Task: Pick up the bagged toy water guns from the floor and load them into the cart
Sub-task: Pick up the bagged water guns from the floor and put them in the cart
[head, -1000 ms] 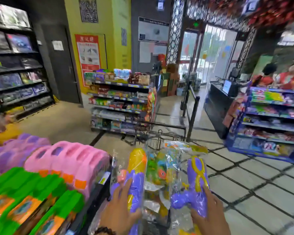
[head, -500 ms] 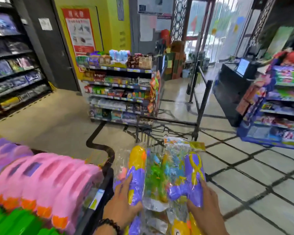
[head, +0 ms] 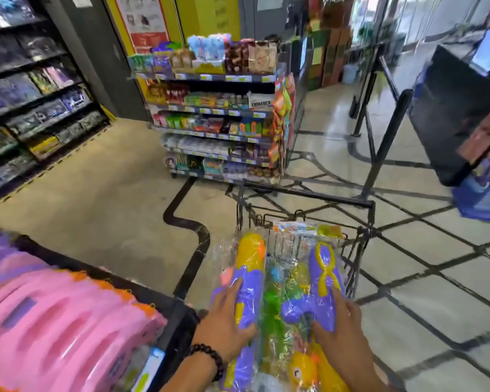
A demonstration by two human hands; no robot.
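Observation:
Several clear-bagged toy water guns (head: 283, 281), purple, yellow and green, lie stacked lengthwise over a black wire cart (head: 359, 239). My left hand (head: 227, 321), with a bead bracelet at the wrist, grips the left purple-and-yellow gun (head: 249, 267) from its side. My right hand (head: 337, 326) holds the right purple gun (head: 323, 275) near its handle. The bags hide most of the cart's basket; only its far rim and right wire wall show.
A low display of pink and purple packaged toys (head: 54, 315) stands close on my left. A snack shelf unit (head: 218, 114) stands ahead beyond the cart. Black barrier posts (head: 385, 142) and a dark counter (head: 450, 114) are at right. Tiled floor (head: 422, 273) lies right of the cart.
My view has tilted down and moved closer to the cart. Both hands keep their hold on the bagged guns, which now sit lower over the cart basket.

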